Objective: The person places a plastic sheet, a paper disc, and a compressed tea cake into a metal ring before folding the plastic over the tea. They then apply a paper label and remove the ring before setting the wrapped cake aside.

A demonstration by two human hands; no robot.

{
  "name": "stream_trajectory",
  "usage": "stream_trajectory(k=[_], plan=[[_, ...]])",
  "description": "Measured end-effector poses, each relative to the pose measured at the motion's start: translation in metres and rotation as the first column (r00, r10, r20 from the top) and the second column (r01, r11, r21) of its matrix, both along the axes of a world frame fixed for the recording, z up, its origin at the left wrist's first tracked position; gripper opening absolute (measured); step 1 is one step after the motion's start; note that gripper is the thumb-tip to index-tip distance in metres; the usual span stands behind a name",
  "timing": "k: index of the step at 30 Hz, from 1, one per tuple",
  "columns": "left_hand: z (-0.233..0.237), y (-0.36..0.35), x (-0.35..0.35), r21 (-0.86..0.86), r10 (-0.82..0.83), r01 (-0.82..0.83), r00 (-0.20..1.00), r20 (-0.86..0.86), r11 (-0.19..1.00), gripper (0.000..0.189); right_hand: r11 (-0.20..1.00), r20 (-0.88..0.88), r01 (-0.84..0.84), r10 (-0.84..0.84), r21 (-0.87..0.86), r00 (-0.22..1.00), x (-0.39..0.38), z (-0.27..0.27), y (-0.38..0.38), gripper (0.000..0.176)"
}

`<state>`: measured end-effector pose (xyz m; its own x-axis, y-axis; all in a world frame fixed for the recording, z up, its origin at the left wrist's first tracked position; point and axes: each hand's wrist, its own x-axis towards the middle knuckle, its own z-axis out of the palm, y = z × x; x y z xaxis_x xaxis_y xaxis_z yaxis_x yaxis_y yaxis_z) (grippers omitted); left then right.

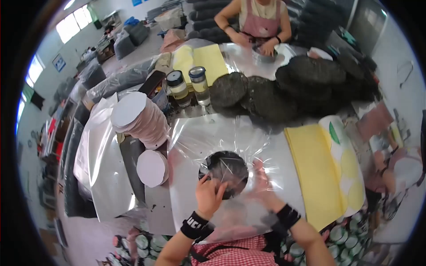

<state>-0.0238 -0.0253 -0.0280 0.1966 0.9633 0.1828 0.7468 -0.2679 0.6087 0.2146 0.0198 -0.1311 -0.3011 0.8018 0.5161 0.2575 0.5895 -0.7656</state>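
A sheet of clear plastic film (195, 133) lies creased and shiny on the table in front of me. A dark round disc (228, 166) sits at its middle, partly covered by the film. My left hand (209, 194) rests against the disc's near left edge, its thumb and fingers apart. To the right of the disc, my right hand (262, 184) is raised with fingers stretched upward among the film's folds; glare and film blur parts of it. Both wrists carry black bands.
At left stand stacked white round pieces (128, 111). Yellow sheets (313, 173) and a printed label roll (339, 164) lie at right. Two jars (200, 86) and dark round slabs (270, 97) line the far side. A co-worker (262, 22) works opposite; another person (406, 166) is at right.
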Motion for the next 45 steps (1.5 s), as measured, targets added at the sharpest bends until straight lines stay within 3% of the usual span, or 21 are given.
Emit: stream_trajectory(k=[2,4,7,10,11,14,16,18,19,20,22,24,26,27,28,29,30,33,36,41,45], plan=[[0.004,0.004,0.017,0.053,0.268,-0.267,0.964,0.0,0.962,0.026,0.818,-0.471,-0.074,-0.251,-0.57,0.846,-0.037,0.088,0.017,0.114],[-0.004,0.006,0.019,0.098,0.278,-0.279,0.96,0.023,0.955,0.022,0.983,-0.132,0.175,-0.18,-0.053,0.975,-0.071,0.12,0.032,0.085],[-0.006,-0.001,-0.003,0.109,0.185,-0.198,0.976,0.117,0.974,0.03,0.951,0.189,-0.045,-0.014,0.306,0.982,-0.092,0.12,0.016,0.053],[-0.007,0.008,-0.027,-0.035,0.148,-0.277,0.4,0.904,0.96,0.037,0.996,0.178,-0.007,-0.009,0.09,0.984,-0.091,0.106,0.009,0.037],[0.003,0.011,-0.018,-0.052,0.165,-0.28,0.396,0.903,0.959,0.037,0.993,0.223,-0.025,-0.001,0.113,0.975,-0.094,0.107,0.01,0.037],[0.024,0.024,0.006,0.185,-0.072,0.037,0.979,0.188,0.982,0.061,0.971,0.189,-0.238,0.234,-0.003,0.954,-0.073,0.104,0.014,0.04],[0.009,0.026,-0.001,0.127,-0.062,0.035,0.973,0.221,0.991,0.064,0.988,0.008,-0.006,0.005,0.153,1.0,-0.044,0.101,0.032,0.035],[0.002,0.03,0.003,0.137,-0.004,-0.032,0.966,0.257,0.99,0.064,0.863,-0.365,0.284,-0.445,-0.416,0.818,-0.061,0.116,0.07,0.032],[0.0,0.024,0.005,0.122,0.039,-0.076,0.959,0.282,0.99,0.064,0.856,-0.357,0.28,-0.45,-0.435,0.819,-0.072,0.114,0.085,0.032],[0.001,0.019,0.007,0.105,0.046,-0.078,0.959,0.278,0.991,0.064,0.869,-0.45,-0.023,-0.234,-0.495,0.862,-0.081,0.106,0.102,0.032],[0.01,0.022,0.013,-0.125,0.223,-0.233,0.462,0.858,0.964,0.066,0.797,-0.565,-0.332,-0.014,-0.505,0.825,-0.089,0.109,0.105,0.033],[0.015,0.025,0.011,-0.116,0.204,-0.297,0.283,0.937,0.948,0.057,0.845,-0.089,-0.534,0.535,0.04,0.84,-0.086,0.128,0.068,0.038],[-0.001,0.017,-0.005,0.146,-0.002,-0.128,0.746,0.666,0.981,0.048,0.837,-0.121,-0.54,0.547,0.09,0.828,-0.075,0.101,0.061,0.039],[0.0,0.022,-0.007,0.295,-0.095,-0.011,0.935,0.342,0.955,0.039,0.861,-0.43,-0.482,0.377,-0.164,0.82,-0.067,0.074,0.06,0.038],[-0.002,0.025,0.002,0.268,-0.061,-0.045,0.926,0.374,0.962,0.039,0.782,-0.637,-0.448,0.087,-0.433,0.766,-0.058,0.057,0.05,0.038],[-0.006,0.026,0.015,0.26,0.08,-0.099,0.993,0.082,0.96,0.038,0.826,-0.456,-0.15,-0.14,-0.543,0.879,-0.069,0.092,0.046,0.036],[-0.01,0.025,0.024,0.269,0.202,-0.138,0.953,-0.227,0.953,0.037,0.832,-0.163,0.021,-0.133,-0.555,0.978,-0.078,0.115,0.035,0.024],[-0.016,0.029,0.023,0.08,0.126,-0.105,0.934,-0.334,0.991,0.048,0.983,0.109,0.18,-0.177,-0.023,0.978,-0.091,0.104,0.001,0.003],[0.023,0.02,0.01,0.132,-0.004,-0.02,0.984,0.181,0.991,0.063,0.991,0.319,0.124,-0.136,0.056,0.938,-0.07,0.119,0.008,0.005],[0.01,0.025,0.018,0.01,-0.134,0.152,0.901,-0.413,0.988,0.075,1.0,0.706,-0.022,0.018,-0.004,0.708,-0.056,0.116,0.015,0.006],[0.003,0.025,0.019,0.037,-0.114,0.147,0.882,-0.458,0.988,0.071,0.999,0.644,0.015,0.016,-0.042,0.765,-0.07,0.127,0.016,0.009]])
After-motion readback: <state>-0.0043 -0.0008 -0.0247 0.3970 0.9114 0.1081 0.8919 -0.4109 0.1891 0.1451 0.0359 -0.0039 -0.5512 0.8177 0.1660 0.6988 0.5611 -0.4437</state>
